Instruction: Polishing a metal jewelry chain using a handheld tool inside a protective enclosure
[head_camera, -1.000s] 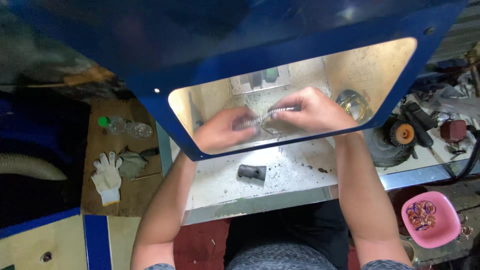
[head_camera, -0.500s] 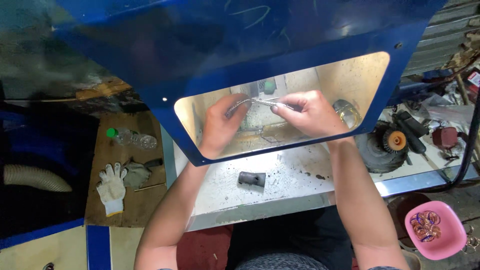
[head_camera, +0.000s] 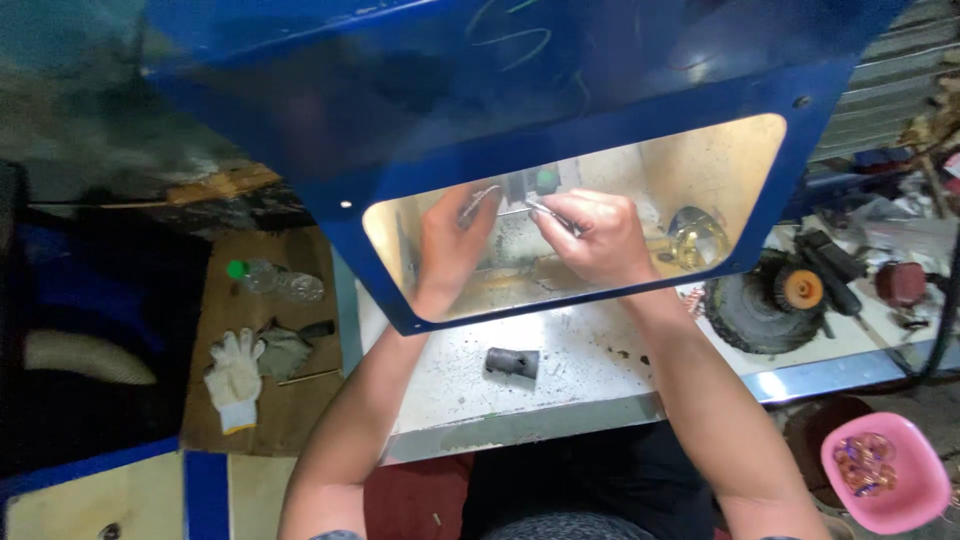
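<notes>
**Head view: two hands and a thin metal piece behind the blue window**

Head camera looks down at a white table (head_camera: 570, 375); I see both bare hands reaching under a big blue hood (head_camera: 560, 90) and showing through its clear window (head_camera: 720, 170); the left hand (head_camera: 452, 245) is on the left side of the window, fingers curled up around one end of a thin bent metal piece (head_camera: 505, 205); the right hand (head_camera: 595, 240) is just beside it on the right, closed in a fist around the other end; the two hands are near each other but not touching; the metal piece sits between them, far from me, up off the table; I cannot tell its full shape because the window blurs it; a small dark metal tube (head_camera: 512, 362) lies on the table, nearer to me than the hands; a glass jar (head_camera: 697, 240) stands right of the right hand; a round wire brush wheel (head_camera: 765, 300) lies further right; a pink bowl (head_camera: 885, 470) with small rings is near, at the right; a white glove (head_camera: 235, 375) and a plastic bottle (head_camera: 275, 280) lie on a brown board at the left.
</notes>
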